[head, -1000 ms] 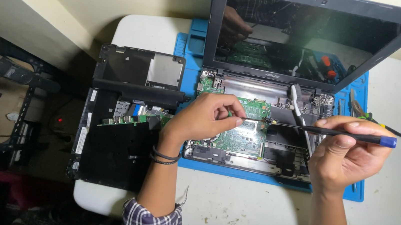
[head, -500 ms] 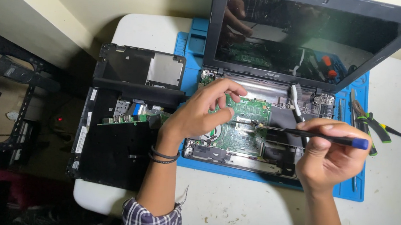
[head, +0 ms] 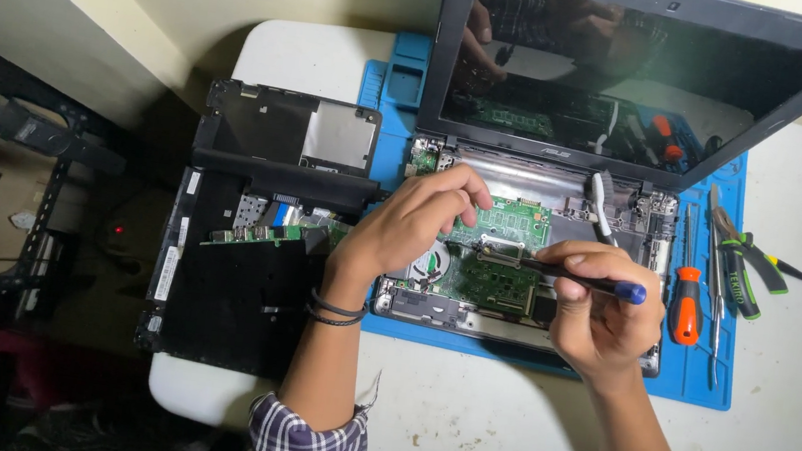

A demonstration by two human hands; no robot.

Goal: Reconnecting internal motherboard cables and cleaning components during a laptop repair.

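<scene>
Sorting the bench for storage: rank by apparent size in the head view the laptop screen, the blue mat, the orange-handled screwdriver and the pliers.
1. blue mat, though the laptop covers most of it.
2. laptop screen; it is tilted and nearer the camera, so the order of these two is unsure.
3. and 4. pliers and orange-handled screwdriver: look alike, not ranked.

The bench point(head: 498, 438) is white. The mat point(head: 701, 376) is blue. The circuit board point(head: 512, 223) is green. The thin tool point(head: 576, 276) is black with a blue end. A screwdriver point(head: 685, 306) is orange and black. The sleeve point(head: 300, 446) has a blue and white check pattern. The wristbands point(head: 336, 309) are black.
</scene>
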